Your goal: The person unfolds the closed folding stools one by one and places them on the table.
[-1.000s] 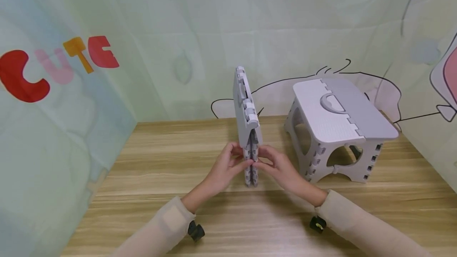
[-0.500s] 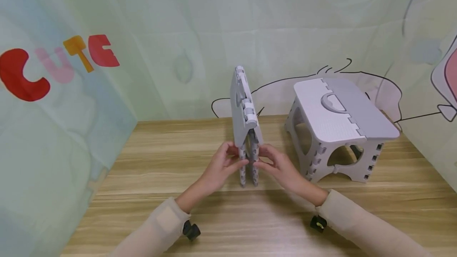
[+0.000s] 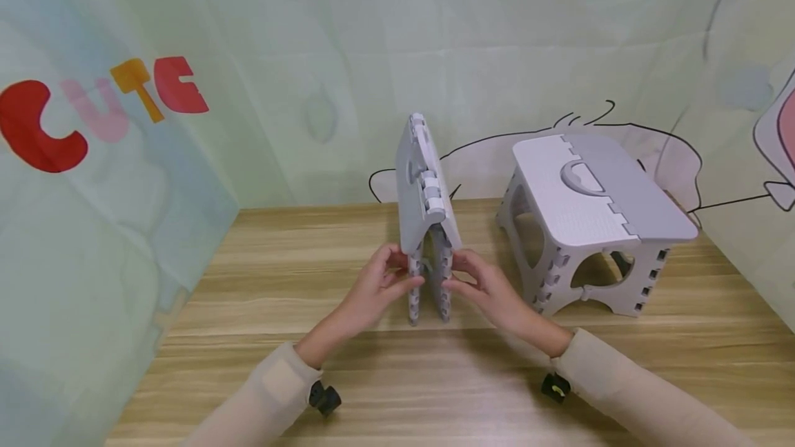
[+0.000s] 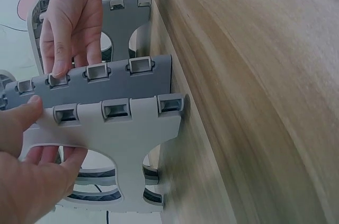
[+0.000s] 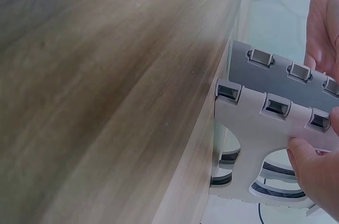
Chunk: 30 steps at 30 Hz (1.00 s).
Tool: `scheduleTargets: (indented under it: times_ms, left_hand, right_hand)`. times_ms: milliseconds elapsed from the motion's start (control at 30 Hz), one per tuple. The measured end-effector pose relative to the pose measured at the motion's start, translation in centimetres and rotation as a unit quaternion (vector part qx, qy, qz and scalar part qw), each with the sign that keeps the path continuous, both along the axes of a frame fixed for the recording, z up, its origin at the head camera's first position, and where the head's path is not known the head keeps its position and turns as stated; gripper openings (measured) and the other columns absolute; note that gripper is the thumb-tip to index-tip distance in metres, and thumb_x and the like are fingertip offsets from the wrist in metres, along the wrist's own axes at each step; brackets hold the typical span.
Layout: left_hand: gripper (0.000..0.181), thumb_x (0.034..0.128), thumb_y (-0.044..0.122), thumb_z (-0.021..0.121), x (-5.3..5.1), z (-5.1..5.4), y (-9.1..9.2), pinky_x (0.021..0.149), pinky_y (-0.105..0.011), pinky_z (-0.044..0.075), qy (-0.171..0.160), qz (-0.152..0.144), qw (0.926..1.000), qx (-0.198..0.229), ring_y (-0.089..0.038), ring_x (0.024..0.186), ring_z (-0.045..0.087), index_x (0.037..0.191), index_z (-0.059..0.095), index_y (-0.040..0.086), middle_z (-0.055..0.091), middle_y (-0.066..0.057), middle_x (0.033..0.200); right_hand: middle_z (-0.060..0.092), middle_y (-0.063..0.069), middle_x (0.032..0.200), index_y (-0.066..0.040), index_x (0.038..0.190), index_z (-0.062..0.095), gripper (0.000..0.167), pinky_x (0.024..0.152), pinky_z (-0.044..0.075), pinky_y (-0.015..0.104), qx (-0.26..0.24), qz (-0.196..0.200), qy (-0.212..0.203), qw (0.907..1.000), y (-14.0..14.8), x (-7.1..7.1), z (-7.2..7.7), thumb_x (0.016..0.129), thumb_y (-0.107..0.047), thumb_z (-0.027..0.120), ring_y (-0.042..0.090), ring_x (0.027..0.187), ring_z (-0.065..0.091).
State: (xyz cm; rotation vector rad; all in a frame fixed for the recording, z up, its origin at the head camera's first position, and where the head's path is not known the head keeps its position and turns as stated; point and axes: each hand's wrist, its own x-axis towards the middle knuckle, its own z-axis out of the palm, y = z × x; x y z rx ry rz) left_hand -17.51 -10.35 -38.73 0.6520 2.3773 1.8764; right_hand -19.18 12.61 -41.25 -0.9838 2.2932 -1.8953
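A grey and white folding stool stands on its legs at mid-table, partly unfolded, its top peaked in a steep narrow tent. My left hand pinches the edge of the left leg panel, thumb on the near edge and fingers behind through the cutout. On the other side, my right hand grips the right leg panel in the same way. A gap shows between the two panels. Parts of the fingers are hidden behind them in the head view.
To the right stands a second stool of the same kind, fully unfolded with a flat top. The wooden table meets a printed cloth backdrop behind and at both sides.
The leg panels have spread from pressed together to a visible gap. My left hand has moved left with its panel, and the top halves have parted slightly. My right hand has barely moved.
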Motion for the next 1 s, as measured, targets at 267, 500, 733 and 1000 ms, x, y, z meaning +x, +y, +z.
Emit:
scheduleTargets:
  times_ms: [267,500,733,1000]
  left_hand:
    - [0.042,0.092,-0.002,0.068,0.0,0.3,-0.5,0.108,-0.037,0.044,0.003,0.001,1.0,-0.005,-0.033,0.118,0.054,0.127,0.046,-0.006,0.054,-0.02,0.124]
    - [0.043,0.0908,-0.003,0.069,0.1,0.6,-0.9,0.108,-0.036,0.044,0.004,0.001,1.0,-0.006,-0.033,0.119,0.054,0.127,0.046,-0.006,0.054,-0.021,0.124]
    - [0.041,0.0907,-0.004,0.069,0.2,0.6,-1.6,0.107,-0.035,0.044,0.003,0.003,1.0,-0.006,-0.033,0.118,0.055,0.126,0.047,-0.006,0.055,-0.02,0.122]
    - [0.041,0.0894,-0.007,0.069,0.2,0.5,-2.2,0.106,-0.035,0.046,0.008,0.001,1.0,0.001,-0.034,0.116,0.056,0.124,0.047,-0.008,0.056,-0.022,0.121]
  right_hand:
    - [0.057,0.022,0.132,0.006,0.132,0.052,0.043,0.1,0.05,0.043,0.006,-0.001,0.008,0.9999,0.0,-0.1,0.0,0.092,0.001,0.067,0.037,0.121,0.056]
    - [0.056,0.022,0.132,0.006,0.132,0.052,0.042,0.1,0.05,0.044,0.008,-0.004,0.005,0.9999,0.1,-0.2,0.0,0.093,0.001,0.067,0.037,0.121,0.056]
    - [0.056,0.023,0.133,0.007,0.132,0.051,0.043,0.101,0.05,0.043,0.004,0.001,0.001,1.0,0.0,-0.1,0.0,0.092,0.002,0.067,0.038,0.122,0.056]
    - [0.058,0.023,0.129,0.007,0.129,0.053,0.04,0.099,0.051,0.044,0.002,-0.002,0.013,0.9999,-0.1,-0.1,-0.1,0.091,0.004,0.068,0.038,0.12,0.057]
